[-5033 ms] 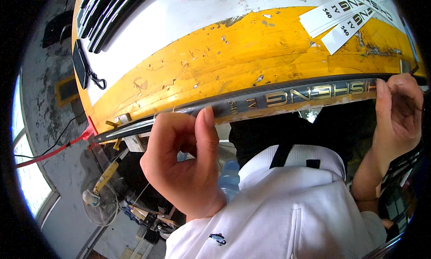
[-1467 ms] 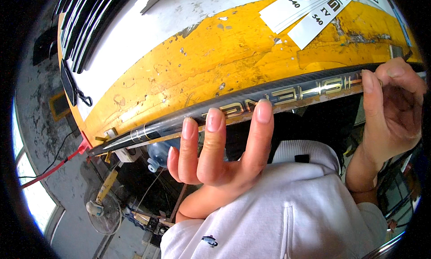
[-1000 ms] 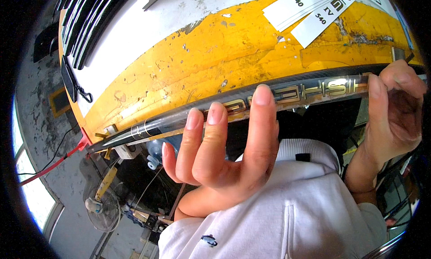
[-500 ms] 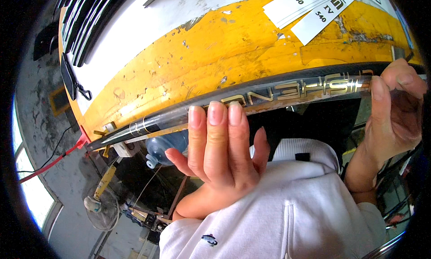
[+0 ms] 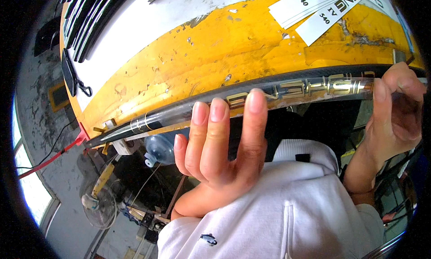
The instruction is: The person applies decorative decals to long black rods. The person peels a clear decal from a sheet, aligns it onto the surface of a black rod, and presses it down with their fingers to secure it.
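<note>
Black tube [image 5: 173,111] lay nine to three o'clock along the yellow bench's [image 5: 179,70] near edge; clear gold-lettered strip [image 5: 323,87] on it toward two. Left hand [image 5: 220,169] at six: fingers spread, tips against the work, nothing gripped, thumb hidden. Right hand [image 5: 395,101] at three pinched the strip's end. Apparently smoothing down; next move seemed to call for even pressure, right end taut.

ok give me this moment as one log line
left hand: open against black rod | right hand: pinching clear film | white strips: on yellow-and-white table
</note>
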`<act>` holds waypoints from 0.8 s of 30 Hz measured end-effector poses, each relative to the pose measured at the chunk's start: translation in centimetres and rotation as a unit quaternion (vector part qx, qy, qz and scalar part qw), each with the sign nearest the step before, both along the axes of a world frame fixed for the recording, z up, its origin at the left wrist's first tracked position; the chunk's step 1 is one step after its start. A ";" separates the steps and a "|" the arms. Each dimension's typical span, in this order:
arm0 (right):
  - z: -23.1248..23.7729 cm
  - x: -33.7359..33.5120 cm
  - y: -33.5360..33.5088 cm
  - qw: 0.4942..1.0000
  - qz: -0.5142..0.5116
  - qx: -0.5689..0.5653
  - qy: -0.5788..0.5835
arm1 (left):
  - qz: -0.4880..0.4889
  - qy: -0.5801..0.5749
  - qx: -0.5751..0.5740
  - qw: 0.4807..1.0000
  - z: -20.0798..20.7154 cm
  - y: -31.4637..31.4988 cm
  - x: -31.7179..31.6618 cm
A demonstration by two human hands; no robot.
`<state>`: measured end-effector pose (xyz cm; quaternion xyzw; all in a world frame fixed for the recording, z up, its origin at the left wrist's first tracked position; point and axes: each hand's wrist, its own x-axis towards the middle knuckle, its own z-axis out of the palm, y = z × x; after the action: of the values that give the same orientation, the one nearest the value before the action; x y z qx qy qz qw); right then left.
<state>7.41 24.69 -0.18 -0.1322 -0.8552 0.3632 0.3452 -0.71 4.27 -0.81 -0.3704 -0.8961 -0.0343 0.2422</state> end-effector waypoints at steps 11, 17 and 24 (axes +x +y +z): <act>0.6 0.5 -0.1 1.000 0.016 0.010 -0.014 | -0.045 -0.011 0.028 0.999 -0.4 -0.4 -0.3; 0.6 0.2 0.1 1.000 0.020 0.014 -0.016 | -0.046 -0.025 0.024 0.998 -0.6 -0.4 -0.3; 0.1 -0.4 0.1 0.999 0.025 0.036 0.005 | -0.044 -0.033 0.031 0.998 -0.7 -0.4 -0.2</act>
<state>7.00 24.82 -0.12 -0.0961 -0.8689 0.3415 0.3452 -0.87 3.82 -1.49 -0.4008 -0.8848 -0.0851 0.2220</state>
